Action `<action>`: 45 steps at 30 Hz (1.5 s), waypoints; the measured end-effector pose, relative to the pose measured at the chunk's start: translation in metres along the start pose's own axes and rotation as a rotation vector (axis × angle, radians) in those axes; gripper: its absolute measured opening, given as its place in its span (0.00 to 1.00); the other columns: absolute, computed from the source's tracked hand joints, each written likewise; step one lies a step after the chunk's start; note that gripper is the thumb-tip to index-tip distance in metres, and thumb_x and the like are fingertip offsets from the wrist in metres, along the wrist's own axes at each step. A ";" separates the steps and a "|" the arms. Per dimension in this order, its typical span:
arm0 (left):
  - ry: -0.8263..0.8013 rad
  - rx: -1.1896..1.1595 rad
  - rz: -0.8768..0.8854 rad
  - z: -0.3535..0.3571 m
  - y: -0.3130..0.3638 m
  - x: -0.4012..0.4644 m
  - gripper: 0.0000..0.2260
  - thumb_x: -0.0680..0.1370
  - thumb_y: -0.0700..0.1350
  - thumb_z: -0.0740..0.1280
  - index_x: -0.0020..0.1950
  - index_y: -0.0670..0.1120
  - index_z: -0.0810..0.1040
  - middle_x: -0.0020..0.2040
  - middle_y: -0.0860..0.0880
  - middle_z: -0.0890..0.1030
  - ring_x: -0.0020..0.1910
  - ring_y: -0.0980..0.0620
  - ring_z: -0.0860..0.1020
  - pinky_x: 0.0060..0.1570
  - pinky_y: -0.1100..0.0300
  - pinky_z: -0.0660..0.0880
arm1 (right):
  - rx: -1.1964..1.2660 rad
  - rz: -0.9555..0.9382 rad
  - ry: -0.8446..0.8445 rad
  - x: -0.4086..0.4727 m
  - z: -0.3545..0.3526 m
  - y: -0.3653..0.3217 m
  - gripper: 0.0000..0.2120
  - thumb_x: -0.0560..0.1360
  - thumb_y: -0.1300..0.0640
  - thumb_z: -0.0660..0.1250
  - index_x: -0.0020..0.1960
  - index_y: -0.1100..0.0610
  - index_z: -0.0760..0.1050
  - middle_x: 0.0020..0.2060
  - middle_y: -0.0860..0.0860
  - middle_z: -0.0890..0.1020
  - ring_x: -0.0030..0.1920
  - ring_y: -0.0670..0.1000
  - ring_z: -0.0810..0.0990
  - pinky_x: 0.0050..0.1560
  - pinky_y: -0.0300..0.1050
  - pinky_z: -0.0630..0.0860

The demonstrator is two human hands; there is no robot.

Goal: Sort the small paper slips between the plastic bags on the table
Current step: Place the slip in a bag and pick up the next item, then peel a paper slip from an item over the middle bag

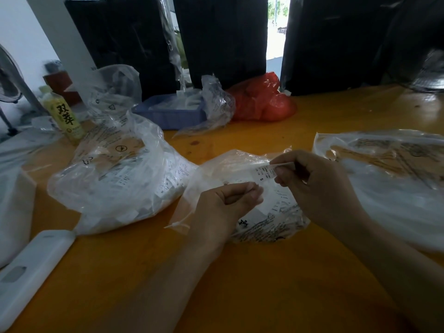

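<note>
While both hands pinch a paper slip (263, 173), clear bags (120, 174), a blue tray (168, 116) and a red bag (262, 99) crowd round.

From my remote seat I counted two bare hands, the left hand (230, 200) and the right hand (312, 179). One white printed paper slip (263, 173) was held up; the slips inside the bags were too many and too blurred to count. I made out five clear crinkled plastic bags, one red plastic bag (262, 99), one blue plastic tray (168, 115), one yellow-labelled bottle (66, 118) and one flat white plastic device (31, 272).
</note>
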State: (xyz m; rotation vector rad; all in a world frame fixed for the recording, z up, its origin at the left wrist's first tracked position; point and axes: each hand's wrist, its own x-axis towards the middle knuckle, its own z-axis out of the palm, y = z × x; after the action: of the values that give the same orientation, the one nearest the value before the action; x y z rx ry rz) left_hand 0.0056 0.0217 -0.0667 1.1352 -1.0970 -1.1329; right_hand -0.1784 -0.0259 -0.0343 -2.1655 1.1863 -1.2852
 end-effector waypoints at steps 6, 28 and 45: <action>-0.004 0.041 0.002 -0.001 0.000 0.000 0.12 0.76 0.48 0.77 0.58 0.49 0.87 0.51 0.50 0.90 0.55 0.55 0.87 0.54 0.68 0.80 | -0.066 -0.019 -0.011 0.000 0.000 0.001 0.08 0.79 0.60 0.70 0.56 0.51 0.82 0.41 0.38 0.81 0.45 0.37 0.82 0.44 0.28 0.76; 0.072 -0.009 -0.096 0.000 0.004 0.001 0.13 0.72 0.56 0.76 0.54 0.54 0.87 0.44 0.46 0.89 0.42 0.46 0.89 0.37 0.55 0.84 | 0.179 0.201 -0.069 -0.004 0.014 0.005 0.03 0.81 0.50 0.67 0.50 0.43 0.78 0.37 0.38 0.84 0.39 0.37 0.82 0.38 0.27 0.74; 0.082 -0.058 -0.082 -0.003 0.004 0.002 0.11 0.74 0.56 0.75 0.54 0.54 0.90 0.51 0.47 0.89 0.46 0.45 0.89 0.29 0.64 0.79 | 0.098 0.076 -0.129 -0.009 0.018 -0.001 0.05 0.76 0.44 0.69 0.49 0.40 0.82 0.39 0.35 0.83 0.43 0.36 0.82 0.44 0.29 0.77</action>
State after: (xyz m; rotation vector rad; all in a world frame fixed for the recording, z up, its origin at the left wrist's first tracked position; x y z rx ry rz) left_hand 0.0089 0.0203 -0.0631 1.1796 -0.9560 -1.1645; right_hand -0.1644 -0.0203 -0.0480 -2.0791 1.1191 -1.1295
